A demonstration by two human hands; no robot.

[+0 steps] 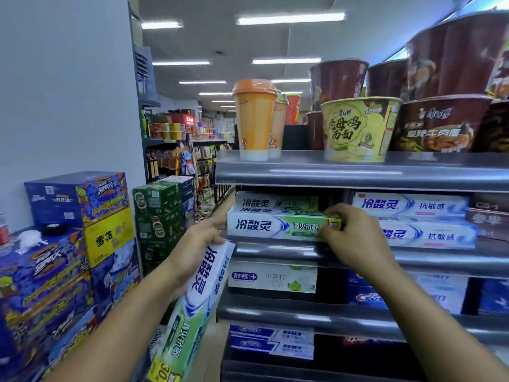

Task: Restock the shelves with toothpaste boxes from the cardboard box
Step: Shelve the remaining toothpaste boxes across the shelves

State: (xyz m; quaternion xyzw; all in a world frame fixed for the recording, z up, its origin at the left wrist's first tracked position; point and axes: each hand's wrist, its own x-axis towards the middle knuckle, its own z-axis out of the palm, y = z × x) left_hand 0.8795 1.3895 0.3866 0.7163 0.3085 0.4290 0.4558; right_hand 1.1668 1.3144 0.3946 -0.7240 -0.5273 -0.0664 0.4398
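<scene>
My right hand grips the right end of a white-and-green toothpaste box that lies at the front of the second shelf, on the left. More boxes of the same kind are stacked behind and above it. My left hand holds a bundle of white-and-green toothpaste boxes that hangs downward beside the shelf's left end, and its fingertips reach toward the left end of the shelved box. No cardboard box is in view.
White-and-blue toothpaste boxes fill the shelf's right side. Other toothpaste brands sit on the lower shelves. Cup drinks and noodle bowls stand on the top shelf. Stacked drink cartons line the wall on the left.
</scene>
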